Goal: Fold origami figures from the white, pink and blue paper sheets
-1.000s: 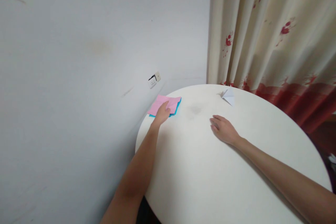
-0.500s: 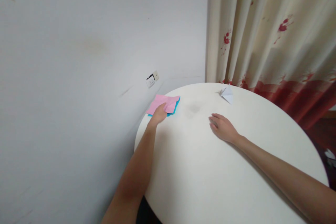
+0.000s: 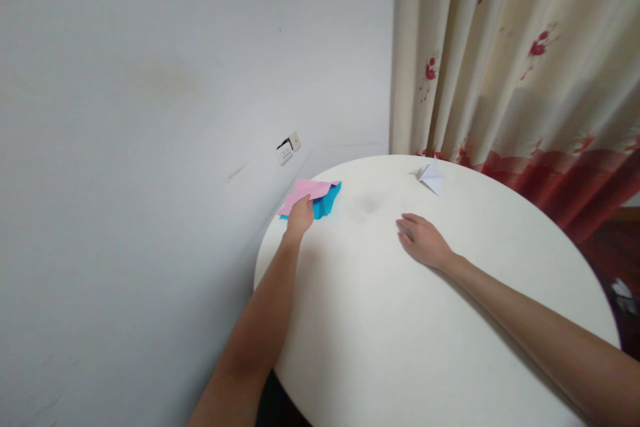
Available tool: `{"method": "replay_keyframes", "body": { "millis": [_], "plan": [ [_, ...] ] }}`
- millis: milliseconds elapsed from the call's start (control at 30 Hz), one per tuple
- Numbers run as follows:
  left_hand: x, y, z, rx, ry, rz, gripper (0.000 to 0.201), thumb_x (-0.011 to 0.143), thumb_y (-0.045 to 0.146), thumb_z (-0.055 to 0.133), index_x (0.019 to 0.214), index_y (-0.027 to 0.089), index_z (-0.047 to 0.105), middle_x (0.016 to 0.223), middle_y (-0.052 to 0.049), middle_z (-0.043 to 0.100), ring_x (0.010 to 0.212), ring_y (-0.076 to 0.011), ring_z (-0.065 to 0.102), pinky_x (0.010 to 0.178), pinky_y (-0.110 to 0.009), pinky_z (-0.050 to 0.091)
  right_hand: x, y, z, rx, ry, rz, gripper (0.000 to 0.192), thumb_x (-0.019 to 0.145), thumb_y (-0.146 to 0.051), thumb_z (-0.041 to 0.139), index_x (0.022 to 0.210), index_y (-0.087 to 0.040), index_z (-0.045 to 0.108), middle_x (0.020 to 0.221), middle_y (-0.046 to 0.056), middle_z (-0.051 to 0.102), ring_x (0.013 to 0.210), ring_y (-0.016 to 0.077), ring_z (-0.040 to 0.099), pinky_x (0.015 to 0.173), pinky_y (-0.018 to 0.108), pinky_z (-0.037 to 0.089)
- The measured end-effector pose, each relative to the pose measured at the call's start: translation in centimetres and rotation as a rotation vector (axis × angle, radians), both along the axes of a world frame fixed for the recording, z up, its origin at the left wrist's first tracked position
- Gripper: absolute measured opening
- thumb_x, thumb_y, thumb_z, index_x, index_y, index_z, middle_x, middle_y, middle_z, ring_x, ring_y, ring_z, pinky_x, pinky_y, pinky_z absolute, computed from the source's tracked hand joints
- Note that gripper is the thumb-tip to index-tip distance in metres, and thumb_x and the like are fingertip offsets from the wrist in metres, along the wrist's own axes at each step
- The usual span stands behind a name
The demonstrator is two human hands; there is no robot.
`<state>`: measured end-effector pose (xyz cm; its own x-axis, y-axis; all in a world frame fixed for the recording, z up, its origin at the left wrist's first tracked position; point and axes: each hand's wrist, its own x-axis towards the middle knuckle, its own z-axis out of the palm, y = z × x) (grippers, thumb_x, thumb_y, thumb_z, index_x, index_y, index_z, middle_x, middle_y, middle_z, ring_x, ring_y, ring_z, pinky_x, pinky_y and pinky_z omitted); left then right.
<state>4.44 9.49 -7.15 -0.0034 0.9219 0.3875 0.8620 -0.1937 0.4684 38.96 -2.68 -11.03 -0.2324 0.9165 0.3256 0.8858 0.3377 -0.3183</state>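
Note:
My left hand (image 3: 301,215) grips the near edge of a pink sheet of paper (image 3: 309,189) at the table's far left, thumb on top and the other fingers hidden. That edge is raised, and more of a blue sheet of paper (image 3: 327,202) shows beneath it. My right hand (image 3: 424,240) rests on its side on the table, fingers loosely curved and apart, holding nothing. Beyond it stands a folded white paper (image 3: 431,177), pointed like a paper plane, near the table's far edge.
The round white table (image 3: 400,333) stands against a pale wall (image 3: 150,147) on the left. A socket (image 3: 285,153) sits low on that wall. Behind and right hangs a cream curtain (image 3: 465,67) with red flowers and a red lower band.
My left hand has lifted the near edge of the pink paper, uncovering more of the blue sheet. My right hand stays where it was. The view has shifted slightly.

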Motion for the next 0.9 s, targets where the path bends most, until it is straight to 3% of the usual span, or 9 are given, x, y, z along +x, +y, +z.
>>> {"method": "replay_keyframes", "body": {
  "millis": [100, 233, 400, 533, 633, 733, 800, 900],
  "plan": [
    [1.2, -0.4, 0.9, 0.152, -0.058, 0.008, 0.039, 0.097, 0.021, 0.036, 0.127, 0.008, 0.058, 0.128, -0.02, 0.062, 0.126, -0.0312, 0.054, 0.109, -0.052, 0.037, -0.1, 0.0, 0.0, 0.006, 0.055, 0.0, 0.037, 0.09, -0.027, 0.048, 0.119, -0.014, 0.066, 0.134, 0.015, 0.058, 0.124, 0.0273, 0.053, 0.108, 0.038, 0.037],
    [4.8, -2.3, 2.3, 0.314, -0.03, -0.169, 0.04, 0.098, 0.024, 0.036, 0.131, 0.013, 0.055, 0.134, -0.017, 0.058, 0.131, -0.0295, 0.049, 0.113, -0.051, 0.035, -0.2, 0.5, -0.1, -0.015, 0.356, -0.107, 0.035, 0.09, -0.031, 0.047, 0.115, -0.014, 0.067, 0.123, 0.015, 0.066, 0.114, 0.0275, 0.06, 0.102, 0.04, 0.042],
    [11.5, -7.4, 1.9, 0.264, 0.197, -0.368, 0.044, 0.098, 0.023, 0.031, 0.136, 0.009, 0.048, 0.145, -0.017, 0.048, 0.141, -0.0254, 0.036, 0.119, -0.045, 0.029, 0.5, 1.3, 0.8, -0.093, 0.916, -0.213, 0.042, 0.094, -0.045, 0.042, 0.117, -0.014, 0.06, 0.109, 0.015, 0.07, 0.085, 0.0214, 0.068, 0.074, 0.034, 0.053],
    [15.8, -12.3, 0.1, 0.121, 0.326, -0.541, 0.045, 0.1, 0.025, 0.028, 0.135, 0.007, 0.05, 0.146, -0.017, 0.047, 0.141, -0.0248, 0.035, 0.119, -0.046, 0.027, 1.8, 1.5, 2.0, -0.286, 1.207, -0.311, 0.041, 0.097, -0.048, 0.035, 0.117, -0.018, 0.054, 0.088, 0.011, 0.071, 0.058, 0.0163, 0.065, 0.049, 0.026, 0.048],
    [17.1, -14.4, -0.6, 0.001, 0.354, -0.697, 0.054, 0.099, 0.042, 0.037, 0.136, 0.006, 0.051, 0.146, -0.019, 0.046, 0.141, -0.0261, 0.037, 0.118, -0.041, 0.03, 2.9, 1.7, 2.1, -0.35, 1.192, -0.361, 0.034, 0.096, -0.045, 0.039, 0.111, -0.02, 0.055, 0.078, 0.009, 0.071, 0.052, 0.0158, 0.062, 0.044, 0.024, 0.043],
    [16.7, -14.1, 0.0, -0.066, 0.307, -0.861, 0.057, 0.097, 0.049, 0.039, 0.138, 0.011, 0.05, 0.147, -0.013, 0.047, 0.139, -0.0218, 0.039, 0.118, -0.035, 0.031, 3.6, 2.1, 1.3, -0.349, 1.057, -0.327, 0.028, 0.093, -0.041, 0.047, 0.104, -0.019, 0.059, 0.079, 0.008, 0.071, 0.051, 0.0144, 0.061, 0.044, 0.023, 0.042],
    [15.6, -12.7, 0.7, -0.071, 0.242, -0.856, 0.051, 0.1, 0.045, 0.033, 0.139, 0.017, 0.051, 0.145, -0.008, 0.049, 0.138, -0.0183, 0.042, 0.118, -0.033, 0.03, 3.8, 2.3, 0.6, -0.311, 0.936, -0.293, 0.026, 0.09, -0.036, 0.05, 0.103, -0.017, 0.062, 0.079, 0.008, 0.071, 0.054, 0.0143, 0.062, 0.049, 0.024, 0.044],
    [13.4, -9.5, 1.3, -0.085, 0.215, -0.711, 0.047, 0.099, 0.038, 0.034, 0.133, 0.015, 0.057, 0.142, -0.01, 0.053, 0.135, -0.0203, 0.045, 0.118, -0.036, 0.03, 3.9, 2.4, 0.1, -0.238, 0.742, -0.265, 0.025, 0.088, -0.031, 0.054, 0.104, -0.016, 0.066, 0.081, 0.009, 0.072, 0.062, 0.0157, 0.064, 0.058, 0.025, 0.047]
  ]
}}
